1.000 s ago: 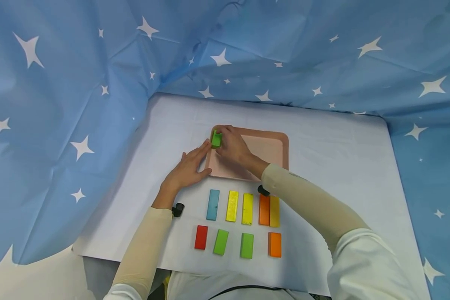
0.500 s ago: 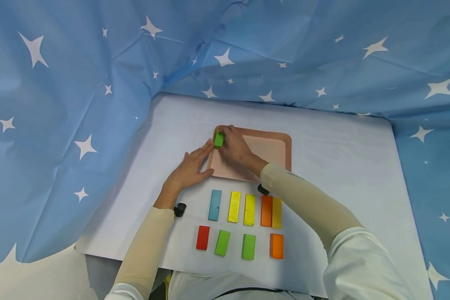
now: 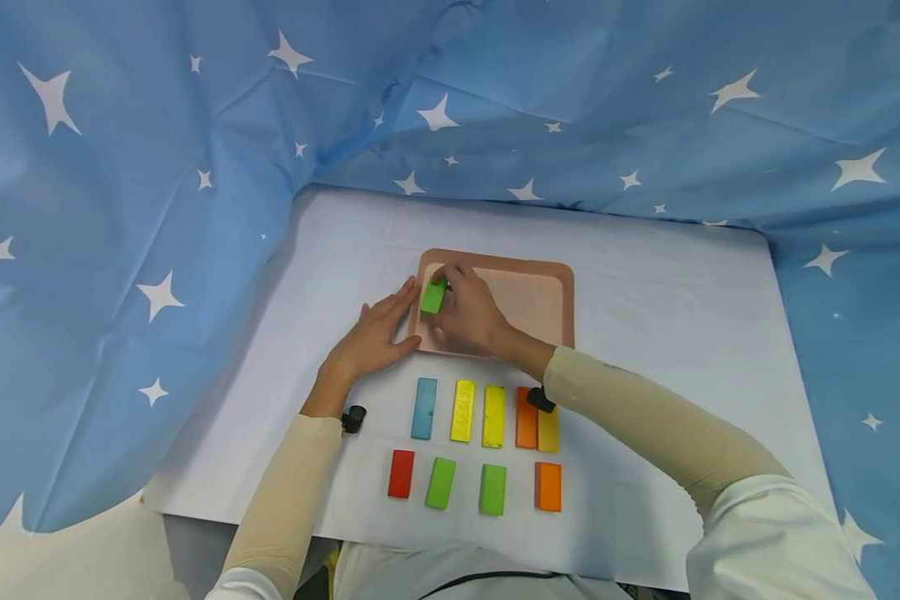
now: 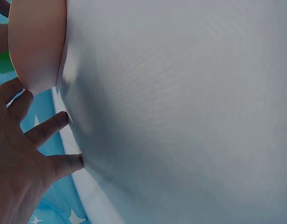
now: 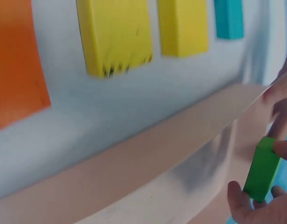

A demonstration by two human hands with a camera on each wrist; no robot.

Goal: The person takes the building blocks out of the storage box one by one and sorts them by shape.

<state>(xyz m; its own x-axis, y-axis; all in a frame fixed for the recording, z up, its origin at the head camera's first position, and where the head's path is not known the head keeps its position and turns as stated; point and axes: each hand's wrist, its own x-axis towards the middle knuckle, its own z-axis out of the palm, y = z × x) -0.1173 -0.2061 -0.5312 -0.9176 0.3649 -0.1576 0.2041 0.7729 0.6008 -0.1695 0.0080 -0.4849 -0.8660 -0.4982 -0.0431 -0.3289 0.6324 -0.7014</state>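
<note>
In the head view my right hand [image 3: 471,312] grips a green block [image 3: 432,297] over the left part of a pink tray [image 3: 567,308]. Seen from the right wrist, the thumb and fingertips pinch the green block [image 5: 263,170] at opposite ends, inside the tray wall [image 5: 134,179]. My left hand [image 3: 372,337] lies with spread fingers along the tray's left side. The left wrist view has this hand's fingers [image 4: 47,128] straight, two fingertips right at the tray's outer wall [image 4: 38,42] and the others reaching to the white cloth.
Nearer the body, one row holds a blue block [image 3: 423,408], two yellow ones [image 3: 462,411], and an orange block [image 3: 527,418] beside a darker yellow one [image 3: 547,432]. A front row has a red block [image 3: 401,473], green blocks [image 3: 440,483] and an orange block [image 3: 548,487]. A starry blue curtain [image 3: 540,67] hangs behind.
My right hand has brought the green block from the tray's far left corner a little toward the body, along the left side. The left hand has stayed at the tray.
</note>
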